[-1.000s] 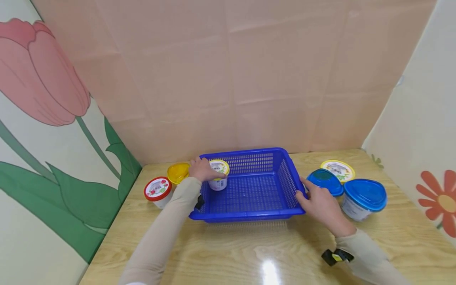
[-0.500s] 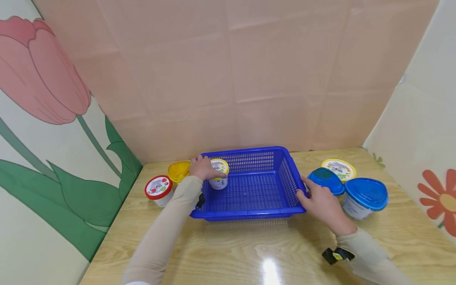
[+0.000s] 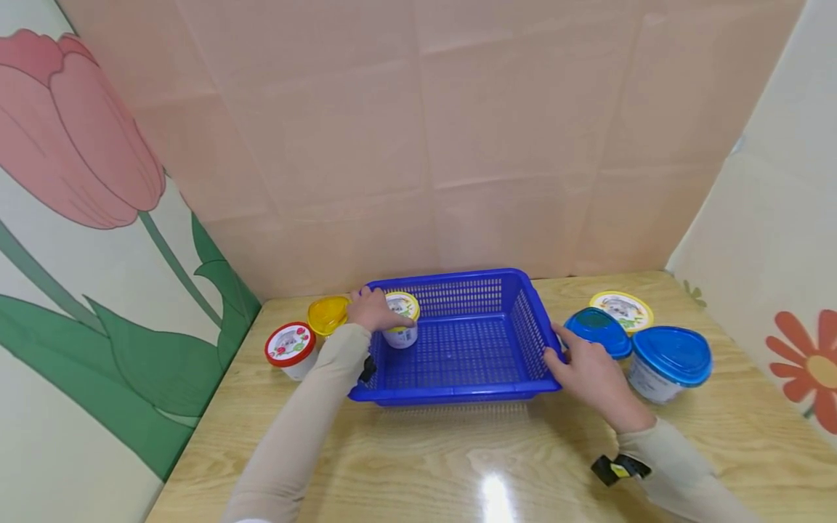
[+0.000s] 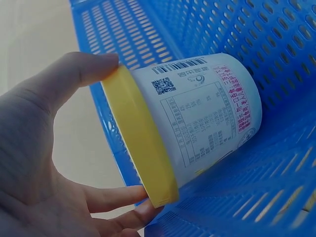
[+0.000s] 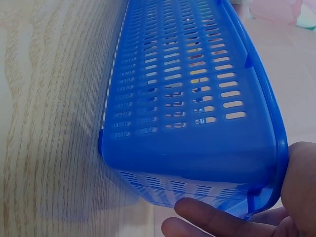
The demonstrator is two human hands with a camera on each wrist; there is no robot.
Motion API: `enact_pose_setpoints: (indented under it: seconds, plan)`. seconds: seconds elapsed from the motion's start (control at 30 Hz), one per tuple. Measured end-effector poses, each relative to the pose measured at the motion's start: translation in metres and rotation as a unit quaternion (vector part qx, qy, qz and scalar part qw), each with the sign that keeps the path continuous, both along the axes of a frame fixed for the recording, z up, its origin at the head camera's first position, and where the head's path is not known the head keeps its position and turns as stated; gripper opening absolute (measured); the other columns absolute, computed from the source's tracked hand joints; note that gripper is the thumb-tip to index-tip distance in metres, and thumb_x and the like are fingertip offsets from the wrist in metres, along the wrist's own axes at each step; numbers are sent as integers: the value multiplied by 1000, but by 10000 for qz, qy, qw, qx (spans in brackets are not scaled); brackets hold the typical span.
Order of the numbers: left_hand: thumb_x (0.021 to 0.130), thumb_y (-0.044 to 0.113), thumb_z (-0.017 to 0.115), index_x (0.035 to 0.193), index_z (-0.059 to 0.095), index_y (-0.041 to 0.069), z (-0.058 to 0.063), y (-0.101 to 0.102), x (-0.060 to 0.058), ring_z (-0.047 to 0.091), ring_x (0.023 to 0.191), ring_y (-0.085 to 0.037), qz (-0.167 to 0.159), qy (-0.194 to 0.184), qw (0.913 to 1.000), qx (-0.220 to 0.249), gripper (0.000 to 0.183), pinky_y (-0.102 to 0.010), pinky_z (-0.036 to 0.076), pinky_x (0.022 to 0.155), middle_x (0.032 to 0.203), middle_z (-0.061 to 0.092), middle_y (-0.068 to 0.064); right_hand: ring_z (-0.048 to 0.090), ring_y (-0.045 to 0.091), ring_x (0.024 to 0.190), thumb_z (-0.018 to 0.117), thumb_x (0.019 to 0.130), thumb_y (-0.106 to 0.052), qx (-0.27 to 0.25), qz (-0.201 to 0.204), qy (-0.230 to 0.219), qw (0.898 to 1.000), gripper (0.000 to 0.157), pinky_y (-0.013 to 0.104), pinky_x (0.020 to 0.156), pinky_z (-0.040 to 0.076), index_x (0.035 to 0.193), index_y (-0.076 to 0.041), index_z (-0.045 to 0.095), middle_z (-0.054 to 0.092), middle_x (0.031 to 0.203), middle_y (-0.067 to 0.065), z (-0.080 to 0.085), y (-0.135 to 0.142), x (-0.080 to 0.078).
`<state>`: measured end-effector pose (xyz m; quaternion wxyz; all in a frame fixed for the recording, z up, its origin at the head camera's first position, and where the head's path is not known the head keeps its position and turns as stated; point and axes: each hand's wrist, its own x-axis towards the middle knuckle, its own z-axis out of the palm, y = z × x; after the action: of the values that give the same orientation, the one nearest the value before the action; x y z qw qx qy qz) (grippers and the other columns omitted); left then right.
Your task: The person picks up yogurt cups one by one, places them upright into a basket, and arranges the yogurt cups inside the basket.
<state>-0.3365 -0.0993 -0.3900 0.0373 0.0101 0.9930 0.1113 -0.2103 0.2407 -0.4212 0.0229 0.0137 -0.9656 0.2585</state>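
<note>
A white paper tub with a yellow lid (image 3: pixel 400 330) stands inside the blue plastic basket (image 3: pixel 458 394), at its left end. My left hand (image 3: pixel 373 311) spans that lid, thumb on one edge and fingertips on the opposite edge. In the left wrist view, printed text, a barcode and a QR code show on the tub's side (image 4: pixel 207 108). At the basket's right side, my right hand (image 3: pixel 591 374) holds the rim, its fingers outside the wall. The right wrist view shows those fingers (image 5: pixel 207 217) under the rim near the basket's corner.
Left of the basket stand a red-lidded tub (image 3: pixel 290 345) and a yellow-lidded container (image 3: pixel 327 314). To the right are two blue-lidded containers, one behind (image 3: pixel 598 330) and one in front (image 3: pixel 672 356), plus a yellow-rimmed tub (image 3: pixel 621 311). All rest on a wooden table (image 3: pixel 418 465) before a pinkish wall covering.
</note>
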Motion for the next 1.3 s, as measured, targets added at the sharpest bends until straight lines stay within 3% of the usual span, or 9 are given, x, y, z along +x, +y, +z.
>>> enact_pose_setpoints:
  seconds: [0.47,0.9,1.3]
  plan:
    - [61,65,74,127,48,2,-1,-1,0,38,110,-34,-21,-49,10000,53,95,-45,38,92,117,49,-17,55,17,59,49,93,-32,29,-9,86,10000,62,28,44,40,142,2,34,66,93,22,-1,0,0]
    - [60,64,76,130,45,3,-2,-3,0,38,111,-34,42,46,9996,271,97,-47,39,92,118,50,-17,55,18,59,49,94,-31,8,46,241,9997,60,28,45,39,142,3,35,63,104,29,-2,0,0]
    - [60,62,77,127,49,5,-1,-4,1,39,112,-34,28,131,9994,320,93,-49,38,93,116,51,-15,54,16,53,48,93,-32,-1,11,218,9998,61,29,42,39,142,2,34,66,92,21,-4,1,-1]
